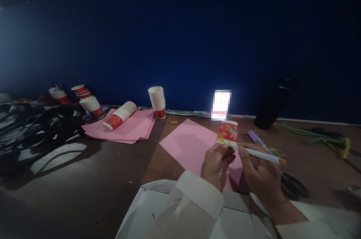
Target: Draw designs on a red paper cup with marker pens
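My left hand (216,162) is closed around the lower part of a red paper cup (228,132) with a printed pattern and a white rim. In my right hand (261,173) is a white marker (262,155) with an orange end, its other end at the cup's lower edge. Under both hands lies a pink sheet of paper (184,145). A small orange cap (174,122) rests on the table beyond the sheet. To the right of my right hand are black-handled scissors (295,186) and a purple tube (255,138), partly hidden by the marker.
At the left, a stack of pink paper (141,128) carries a row of nested cups (120,115) on its side. Another cup stack (157,102) stands upright. Dark cables (56,126) crowd the far left. A bright blurred screen (221,104) and a dark cylinder (266,115) stand behind.
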The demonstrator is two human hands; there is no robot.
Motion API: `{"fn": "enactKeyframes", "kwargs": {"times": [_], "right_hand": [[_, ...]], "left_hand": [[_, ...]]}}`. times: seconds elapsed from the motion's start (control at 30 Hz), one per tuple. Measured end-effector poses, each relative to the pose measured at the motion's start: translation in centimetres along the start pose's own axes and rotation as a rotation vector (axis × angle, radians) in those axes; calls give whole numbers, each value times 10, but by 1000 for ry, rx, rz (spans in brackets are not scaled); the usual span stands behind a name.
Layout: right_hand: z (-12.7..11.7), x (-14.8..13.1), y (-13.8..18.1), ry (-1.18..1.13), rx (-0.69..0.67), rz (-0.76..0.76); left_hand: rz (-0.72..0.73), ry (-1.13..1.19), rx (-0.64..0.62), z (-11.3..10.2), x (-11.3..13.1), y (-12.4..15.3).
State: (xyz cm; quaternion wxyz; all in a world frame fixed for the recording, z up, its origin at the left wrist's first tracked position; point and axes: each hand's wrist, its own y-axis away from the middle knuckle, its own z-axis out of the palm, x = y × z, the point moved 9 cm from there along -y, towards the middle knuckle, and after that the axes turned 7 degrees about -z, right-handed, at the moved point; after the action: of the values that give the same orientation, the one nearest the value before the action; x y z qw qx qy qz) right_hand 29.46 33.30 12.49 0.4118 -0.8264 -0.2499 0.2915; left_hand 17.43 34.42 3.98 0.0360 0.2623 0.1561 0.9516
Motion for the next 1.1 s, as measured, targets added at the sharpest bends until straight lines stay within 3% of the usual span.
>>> {"fn": "enactKeyframes", "kwargs": {"times": [0.2, 0.43, 0.73, 1.1], "right_hand": [[0, -6, -3, 13, -9, -41], [1, 2, -2, -34, 22, 37], [-1, -6, -5, -32, 26, -49], [-3, -4, -6, -16, 44, 14]], "left_hand": [[-15, 4, 9, -1, -1, -1], [-39, 2, 37, -2, -2, -1], [-22, 6, 39, -1, -1, 0], [-34, 7, 47, -3, -2, -1]]}}
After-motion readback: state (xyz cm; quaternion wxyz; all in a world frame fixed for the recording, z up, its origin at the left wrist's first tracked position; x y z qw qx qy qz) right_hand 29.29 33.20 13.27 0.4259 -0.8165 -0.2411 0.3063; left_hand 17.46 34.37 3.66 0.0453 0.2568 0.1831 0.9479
